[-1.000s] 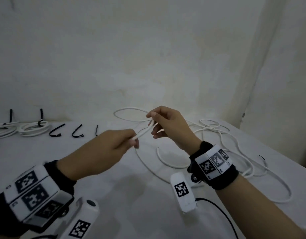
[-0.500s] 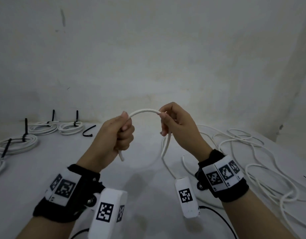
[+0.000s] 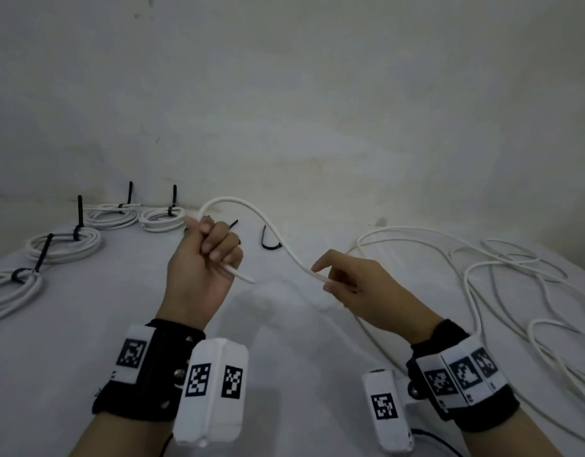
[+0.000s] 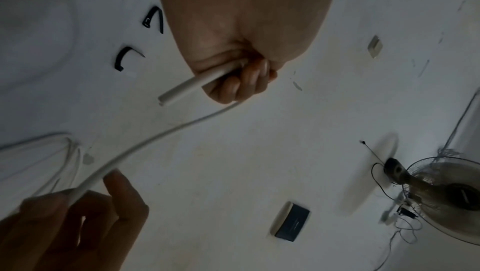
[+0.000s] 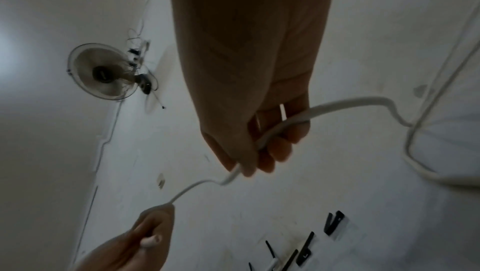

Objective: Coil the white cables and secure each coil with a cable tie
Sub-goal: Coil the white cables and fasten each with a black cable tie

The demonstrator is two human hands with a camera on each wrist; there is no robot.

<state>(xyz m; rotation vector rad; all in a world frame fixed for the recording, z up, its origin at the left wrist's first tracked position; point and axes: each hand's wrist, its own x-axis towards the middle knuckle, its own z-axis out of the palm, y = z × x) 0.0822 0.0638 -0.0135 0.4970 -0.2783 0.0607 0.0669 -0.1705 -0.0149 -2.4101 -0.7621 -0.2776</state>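
My left hand [image 3: 208, 255] is fisted round the end of a white cable [image 3: 268, 222]; the cut tip [image 4: 166, 99] sticks out below the fingers [image 4: 244, 82]. From the fist the cable arches up and runs down to my right hand [image 3: 337, 278], which pinches it between thumb and fingers [image 5: 262, 152]. Behind the right hand the cable trails into a loose tangle [image 3: 502, 278] on the white table [image 3: 126, 318]. Loose black cable ties [image 3: 270, 240] lie just beyond my hands, two of them visible in the left wrist view [image 4: 124, 57].
Several finished white coils [image 3: 65, 244], each bound with a black tie, sit along the table's back left by the wall [image 3: 284, 110]. A wall fan [image 5: 103, 74] appears in the wrist views. The table's right edge runs near the tangle.
My hands have drawn apart: the right has slid down and right along the cable, stretching the short arch into a longer span. The left fist still holds the end.
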